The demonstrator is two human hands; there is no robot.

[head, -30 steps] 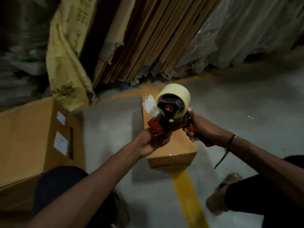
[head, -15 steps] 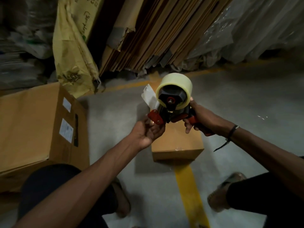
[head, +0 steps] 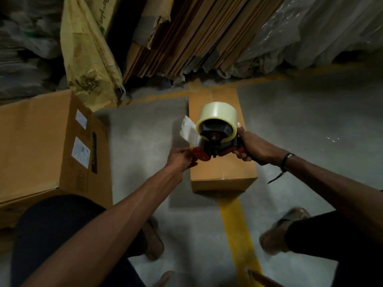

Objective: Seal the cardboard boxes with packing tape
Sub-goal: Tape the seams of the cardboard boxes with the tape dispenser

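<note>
head view: right hand (head: 253, 148) fingers grip tape dispenser (head: 215, 139); left hand (head: 180, 160) fingers pinch its front.

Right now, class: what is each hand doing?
Left hand: closed, pinching the front end of the tape gun, by the loose tape end.
Right hand: closed, gripping the tape gun's handle.

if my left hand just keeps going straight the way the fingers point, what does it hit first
Almost at once the red front plate of the tape dispenser: the left hand has its fingertips right at it, probably touching already, with the loose tape end just above.
</note>
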